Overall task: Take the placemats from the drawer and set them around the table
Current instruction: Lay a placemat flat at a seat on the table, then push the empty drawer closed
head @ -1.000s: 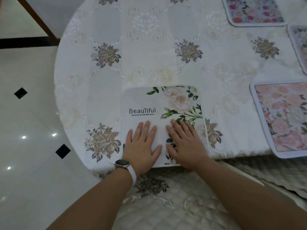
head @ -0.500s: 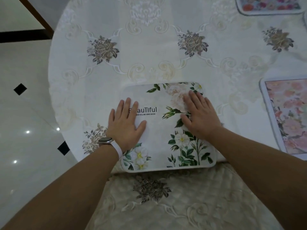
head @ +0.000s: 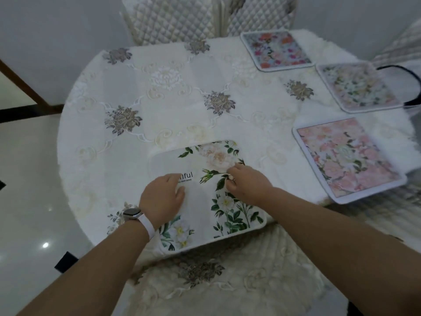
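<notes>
A white placemat [head: 200, 199] printed with green leaves and pale flowers lies at the near edge of the round table [head: 159, 106]. My left hand [head: 163, 198], a watch on its wrist, rests on the mat's left half with fingers curled down. My right hand [head: 247, 184] lies on the right half, fingers bent, tips touching the mat. Neither hand grips anything. Three more floral placemats lie along the right side: a pink one [head: 346, 158], a pale one [head: 360, 86] and a red-and-blue one [head: 276, 49].
An embroidered white cloth covers the table. A quilted chair back [head: 205, 17] stands at the far side, and a quilted seat [head: 227, 281] is right below me. A black-handled bag [head: 410, 87] sits at the right edge. Glossy tiled floor [head: 29, 179] lies to the left.
My view has lifted, showing the far chair and all the mats. Both hands have drawn in toward the mat's middle and their fingers have curled from flat.
</notes>
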Demonstrator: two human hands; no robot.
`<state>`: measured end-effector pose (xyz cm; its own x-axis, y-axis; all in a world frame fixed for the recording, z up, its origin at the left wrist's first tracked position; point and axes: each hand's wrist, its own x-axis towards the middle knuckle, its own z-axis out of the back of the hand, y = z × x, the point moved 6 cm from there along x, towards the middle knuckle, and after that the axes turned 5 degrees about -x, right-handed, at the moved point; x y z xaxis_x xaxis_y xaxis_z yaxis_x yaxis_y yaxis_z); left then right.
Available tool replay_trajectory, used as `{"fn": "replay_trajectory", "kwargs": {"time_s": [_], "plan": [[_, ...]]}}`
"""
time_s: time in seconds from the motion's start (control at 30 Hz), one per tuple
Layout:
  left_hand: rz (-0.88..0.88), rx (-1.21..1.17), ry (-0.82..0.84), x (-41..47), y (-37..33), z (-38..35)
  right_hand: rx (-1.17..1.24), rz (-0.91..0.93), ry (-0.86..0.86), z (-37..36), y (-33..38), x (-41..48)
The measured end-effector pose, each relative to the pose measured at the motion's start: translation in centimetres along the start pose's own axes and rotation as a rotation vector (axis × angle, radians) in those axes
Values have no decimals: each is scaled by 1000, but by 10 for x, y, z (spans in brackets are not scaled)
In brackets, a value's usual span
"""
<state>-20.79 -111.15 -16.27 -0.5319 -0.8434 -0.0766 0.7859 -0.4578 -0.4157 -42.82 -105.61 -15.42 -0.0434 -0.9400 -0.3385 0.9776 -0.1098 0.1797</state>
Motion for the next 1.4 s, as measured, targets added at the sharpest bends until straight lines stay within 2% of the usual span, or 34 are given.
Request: {"fn": "replay_trajectory", "kwargs": {"time_s": [0.2, 0.33, 0.53, 0.73, 1.0, 1.13, 1.4], "plan": [[-258, -6, -50, 0, -63, 37, 61, -100, -110, 37, -17, -61], [-446, 6, -53, 6, -124, 52, 77, -233, -178, 64, -47, -110], [-669, 20, 54, -6, -231, 41, 85, -452, -220, 84, -96, -219], [-878, 59, 113, -59, -325, 17, 142, -681, -297, 69, -119, -351], [-1155, 56, 213, -201, -421, -17, 238, -959, -383, 6, -98, -548], [-1280, 20, 287, -279, -469, -46, 269, -1147, -430, -28, -73, -655], [-1650, -20, 408, -463, -575, -95, 368, -1542, -526, -105, -8, -858]]}}
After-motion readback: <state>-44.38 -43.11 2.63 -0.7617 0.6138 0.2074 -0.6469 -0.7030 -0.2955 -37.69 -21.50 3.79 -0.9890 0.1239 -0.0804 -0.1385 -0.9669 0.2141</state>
